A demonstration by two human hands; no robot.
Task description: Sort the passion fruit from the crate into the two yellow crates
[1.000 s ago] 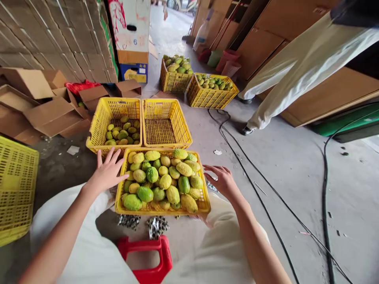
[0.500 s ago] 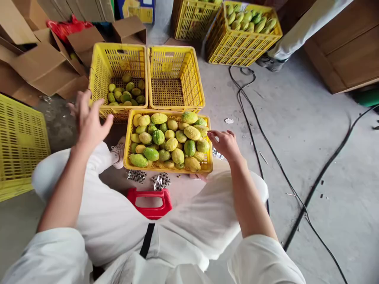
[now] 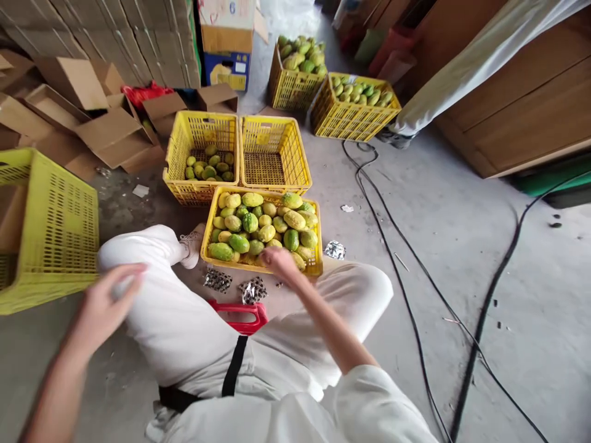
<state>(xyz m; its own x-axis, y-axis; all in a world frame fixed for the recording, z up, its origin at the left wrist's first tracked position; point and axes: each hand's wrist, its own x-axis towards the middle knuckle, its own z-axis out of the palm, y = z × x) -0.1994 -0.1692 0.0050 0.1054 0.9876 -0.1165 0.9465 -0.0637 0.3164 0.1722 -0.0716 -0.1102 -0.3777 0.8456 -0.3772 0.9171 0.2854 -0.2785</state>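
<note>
Right hand: the right hand [image 3: 279, 261] rests on the near rim of the full fruit crate [image 3: 314, 266]; its grip is blurred, and whether it is closed on anything cannot be told.
Left hand: the left hand [image 3: 102, 304] hangs in the air, fingers loosely spread and holding nothing, near the side crate [image 3: 50, 240] and above the left knee.
Fruit crate: yellow, on the concrete floor [image 3: 443, 246] between the knees, heaped with green-yellow fruit [image 3: 258, 224].
Behind it: a part-filled crate [image 3: 178, 169] and an unfilled crate [image 3: 295, 163], side by side and touching it.
Under the person: a red stool [image 3: 240, 311].
</note>
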